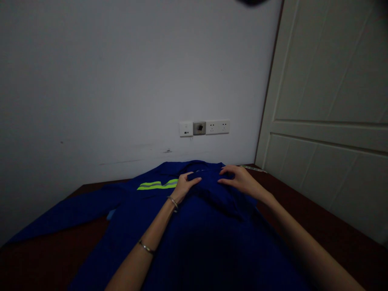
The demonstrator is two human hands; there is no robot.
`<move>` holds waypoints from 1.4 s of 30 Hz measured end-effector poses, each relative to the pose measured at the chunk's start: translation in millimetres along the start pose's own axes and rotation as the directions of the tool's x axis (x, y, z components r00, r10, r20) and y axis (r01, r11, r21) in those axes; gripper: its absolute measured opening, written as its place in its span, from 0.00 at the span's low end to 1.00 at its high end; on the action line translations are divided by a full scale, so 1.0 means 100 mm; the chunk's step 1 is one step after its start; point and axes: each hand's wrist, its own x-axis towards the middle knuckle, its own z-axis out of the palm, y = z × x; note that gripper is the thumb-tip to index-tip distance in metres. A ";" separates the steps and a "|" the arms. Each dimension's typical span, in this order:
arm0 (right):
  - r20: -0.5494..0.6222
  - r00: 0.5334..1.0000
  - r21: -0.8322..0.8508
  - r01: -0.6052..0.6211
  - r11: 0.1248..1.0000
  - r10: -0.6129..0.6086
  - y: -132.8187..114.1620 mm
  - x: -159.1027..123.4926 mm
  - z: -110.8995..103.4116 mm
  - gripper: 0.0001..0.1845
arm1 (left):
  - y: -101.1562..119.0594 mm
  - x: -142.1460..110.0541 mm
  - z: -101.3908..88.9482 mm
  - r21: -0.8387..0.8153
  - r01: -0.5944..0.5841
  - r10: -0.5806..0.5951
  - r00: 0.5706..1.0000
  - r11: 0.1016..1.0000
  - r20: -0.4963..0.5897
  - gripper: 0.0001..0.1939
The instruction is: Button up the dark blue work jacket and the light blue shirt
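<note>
A blue work jacket with a yellow and grey reflective stripe lies spread out, one sleeve stretched to the left. My left hand is closed on the jacket near its collar, with the cloth between thumb and fingers. To the right of it, my right hand is over the collar area with thumb and fingers apart. Blue cloth shows in the gap between them. Fabric bunches in folds below both hands. The lower part of the jacket is in deep shadow.
The jacket lies on a dark reddish-brown surface against a pale wall. Sockets and a grey wall plate are set in the wall. A white panelled door stands at the right. A light blue item peeks from under the jacket.
</note>
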 end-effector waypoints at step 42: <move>-0.094 0.994 0.087 -0.047 0.995 0.055 -0.10 -0.03 -0.10 0.08 | -0.08 0.05 0.04 -0.249 -0.029 -0.010 0.988 0.968 -0.154 0.14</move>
